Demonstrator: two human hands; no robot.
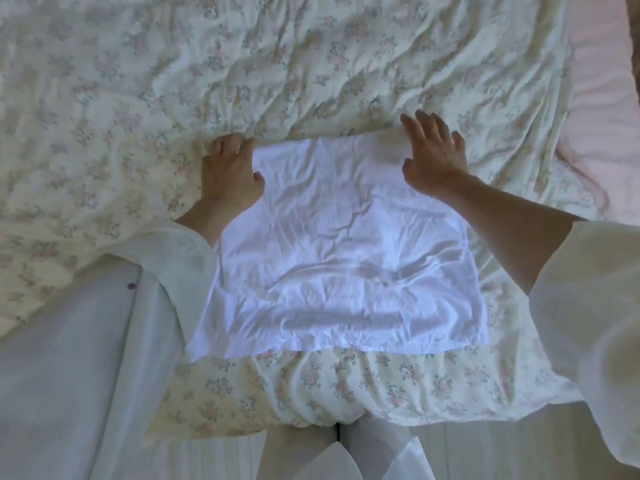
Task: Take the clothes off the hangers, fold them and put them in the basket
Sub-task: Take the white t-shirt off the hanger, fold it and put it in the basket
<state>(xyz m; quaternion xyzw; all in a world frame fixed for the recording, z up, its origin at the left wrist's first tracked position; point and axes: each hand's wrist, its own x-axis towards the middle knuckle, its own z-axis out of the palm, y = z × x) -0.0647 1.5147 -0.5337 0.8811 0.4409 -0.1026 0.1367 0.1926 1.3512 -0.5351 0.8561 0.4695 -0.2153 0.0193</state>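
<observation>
A white garment (336,251) lies folded into a rough rectangle on the flowered bedspread (311,64), close to the bed's near edge. My left hand (230,168) is at its far left corner, fingers curled over the cloth's edge and thumb on top. At the far right corner my right hand (434,154) rests with fingers spread and straight, pressing the cloth flat. No hanger and no basket are in view.
The crumpled flowered bedspread covers the whole bed and hangs over its near edge (311,393). A pink sheet (609,98) shows at the right. My loose white sleeves (588,323) hang at both sides above a pale floor (485,452).
</observation>
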